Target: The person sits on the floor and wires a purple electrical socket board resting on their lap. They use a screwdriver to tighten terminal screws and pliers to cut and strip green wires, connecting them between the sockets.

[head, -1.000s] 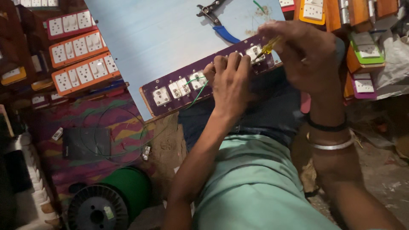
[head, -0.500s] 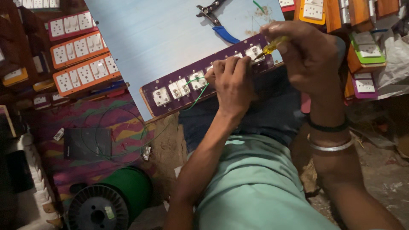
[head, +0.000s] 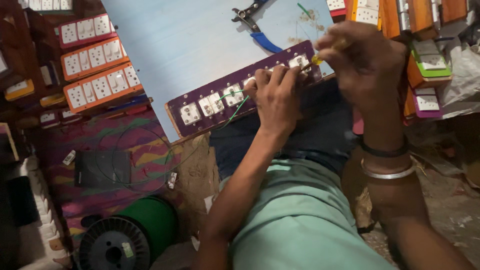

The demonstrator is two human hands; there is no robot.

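The left hand lies palm-down on the purple switch panel, fingers pressing on its upper face and pinning it against the person's lap. The panel runs diagonally from below-left of this hand to just under the right hand, and carries a row of white switch and socket modules. A thin green wire emerges just left of the left fingers and loops down over the panel's near edge.

The right hand sits up and to the right of the left hand, clenched around a yellow-handled screwdriver. Only a short length of the handle shows at the fingertips; the tip points at the far end of the panel, beside the left fingertips. Whether the tip touches a module cannot be determined. The right wrist bears a black band and a metal bangle.

Beyond both hands lies a pale blue board, under the panel's far edge. On it, above the left hand, rest blue-handled pliers. Well to the left of the left hand, orange switch boards lie stacked. Just right of the right hand stand further boards in orange, green and purple. Below-left, near the left elbow, sits a green wire spool.
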